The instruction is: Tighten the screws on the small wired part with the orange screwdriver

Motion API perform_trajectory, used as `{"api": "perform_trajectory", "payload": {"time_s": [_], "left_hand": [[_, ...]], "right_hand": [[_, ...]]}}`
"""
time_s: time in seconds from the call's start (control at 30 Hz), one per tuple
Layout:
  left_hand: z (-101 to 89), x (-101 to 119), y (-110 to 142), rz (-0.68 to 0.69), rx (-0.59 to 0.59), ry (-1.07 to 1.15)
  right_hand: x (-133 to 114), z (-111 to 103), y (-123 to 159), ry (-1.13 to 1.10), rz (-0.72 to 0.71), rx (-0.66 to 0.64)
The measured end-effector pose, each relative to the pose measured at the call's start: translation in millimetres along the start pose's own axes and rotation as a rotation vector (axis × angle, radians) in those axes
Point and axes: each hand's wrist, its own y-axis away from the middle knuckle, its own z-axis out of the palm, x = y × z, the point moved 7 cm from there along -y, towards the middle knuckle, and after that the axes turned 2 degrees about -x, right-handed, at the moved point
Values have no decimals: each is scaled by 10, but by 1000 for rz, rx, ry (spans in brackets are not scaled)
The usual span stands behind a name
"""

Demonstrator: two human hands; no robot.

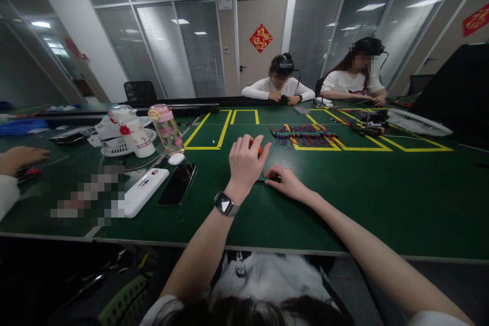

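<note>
My left hand (245,159), with a watch on its wrist, is raised off the green table (344,198) and closed round a small orange object (260,148) that shows between its fingers. My right hand (287,182) rests on the table just to the right, fingers pinched on a short dark braided cord (267,178) lying flat. The two hands almost touch. A heap of colourful braided cords (303,135) lies further back, across yellow tape lines.
A black phone (178,183), a white power bank (145,191), a white mouse (176,158), a pink-lidded bottle (166,130) and a white fan (122,135) stand left. Two people sit at the far side. Another person's hand (21,158) rests at the left edge.
</note>
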Motion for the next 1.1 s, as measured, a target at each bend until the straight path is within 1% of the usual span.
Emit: {"api": "perform_trajectory", "payload": {"time_s": [0.03,0.07,0.13,0.2,0.23,0.27,0.37,0.4,0.43,0.47,0.5,0.6,0.63,0.67,0.7,0.83,0.87,0.9,0.93,1.03,1.07,1.1], "left_hand": [[23,17,-3,17,-24,45],[56,31,-9,34,-51,137],[133,47,-23,58,-106,396],[205,33,-28,41,-153,605],[226,14,-25,20,-162,639],[227,-3,-21,7,-154,594],[117,-83,-6,-62,-18,301],[80,-98,-4,-80,20,233],[65,-107,-7,-92,31,226],[79,-112,-15,-101,10,287],[121,-111,-27,-109,-43,405],[302,-34,-38,-116,-287,828],[334,1,-32,-107,-343,903],[338,21,-28,-93,-359,917],[315,20,-28,-82,-329,869],[92,-76,-25,-91,-7,409],[63,-83,-25,-85,35,363],[61,-88,-32,-78,44,381],[85,-91,-42,-74,22,454],[211,-92,-66,-101,-122,718],[229,-93,-65,-112,-146,743],[220,-97,-62,-117,-138,719]], "right_hand": [[4,1,0,-4,0,0],[9,2,0,-9,1,1],[20,6,-1,-15,0,0],[28,9,-1,-14,-1,0],[32,10,-1,-13,-2,0],[35,9,-1,-12,-2,1],[36,10,0,-9,-6,0],[36,11,-1,-6,-7,-2],[35,13,-1,-2,-8,-6],[35,16,-1,2,-9,-9],[35,16,-2,5,-9,-10],[31,16,-3,-2,-11,-10],[29,16,-3,-8,-10,-11],[29,15,-3,-12,-7,-12],[31,14,-3,-16,-1,-12],[33,8,-2,-14,2,-7],[33,9,-2,-15,-3,-7],[33,10,-2,-15,-8,-8],[34,12,-2,-13,-12,-9],[33,15,-3,-6,-16,-11],[30,17,-3,-5,-15,-13],[27,16,-3,-6,-14,-14]]}}
